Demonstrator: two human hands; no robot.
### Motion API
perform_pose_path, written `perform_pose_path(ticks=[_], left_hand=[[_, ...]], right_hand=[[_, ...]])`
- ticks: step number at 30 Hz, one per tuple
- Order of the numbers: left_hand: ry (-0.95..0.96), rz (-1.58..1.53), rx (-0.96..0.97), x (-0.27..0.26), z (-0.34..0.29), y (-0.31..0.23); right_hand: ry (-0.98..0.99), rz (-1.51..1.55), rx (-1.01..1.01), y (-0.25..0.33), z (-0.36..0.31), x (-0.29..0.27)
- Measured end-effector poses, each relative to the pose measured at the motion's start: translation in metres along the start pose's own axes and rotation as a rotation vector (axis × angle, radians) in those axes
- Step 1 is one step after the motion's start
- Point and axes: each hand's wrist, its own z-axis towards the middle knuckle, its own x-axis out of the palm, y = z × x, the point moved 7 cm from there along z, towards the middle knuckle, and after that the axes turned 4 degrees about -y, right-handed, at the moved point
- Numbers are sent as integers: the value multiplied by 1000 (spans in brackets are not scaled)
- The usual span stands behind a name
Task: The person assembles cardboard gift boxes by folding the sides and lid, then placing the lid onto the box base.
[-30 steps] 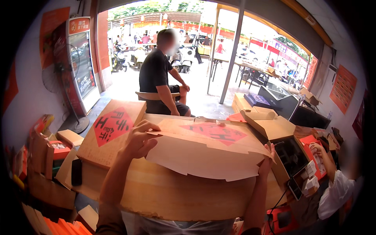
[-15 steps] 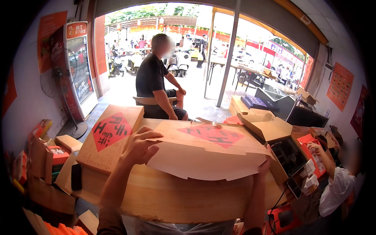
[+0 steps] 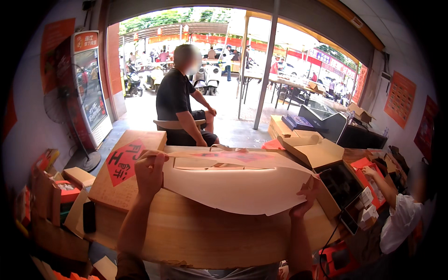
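Observation:
A wide cardboard box (image 3: 233,189) with a red diamond print on top and a pale front panel is held between my two hands over the wooden table. My left hand (image 3: 150,175) is closed on its left corner, fingers curled at the edge. At the right end, my right hand (image 3: 305,198) pinches the side edge. Along the top of the front panel a long slot shows, and the panel bows toward me. Left of it lies a closed carton (image 3: 123,170) with a similar red diamond.
A dark phone (image 3: 89,217) rests at the table's left. On the right stands an open carton (image 3: 310,151) beside a dark screen (image 3: 340,184). A co-worker's hand (image 3: 371,173) reaches into a red box (image 3: 366,168). Beyond the table a person (image 3: 179,102) sits on a chair.
The box's top has tipped away and flattened from view, opening a slot above the front panel. My left hand has moved slightly left and now curls round the corner.

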Motion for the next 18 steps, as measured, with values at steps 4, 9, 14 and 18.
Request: perform_pose_path(ticks=[4, 9, 14, 18], left_hand=[[-4, 30, -24, -1, -1, -1], [29, 39, 32, 1, -3, -5], [182, -110, 184, 10, -4, -17], [363, -218, 330, 17, -9, -27]], right_hand=[[52, -99, -15, 2, 2, -4], [-31, -365, 3, -10, -5, -23], [-170, -213, 70, -21, -8, -27], [-194, -459, 144, -20, -1, -40]])
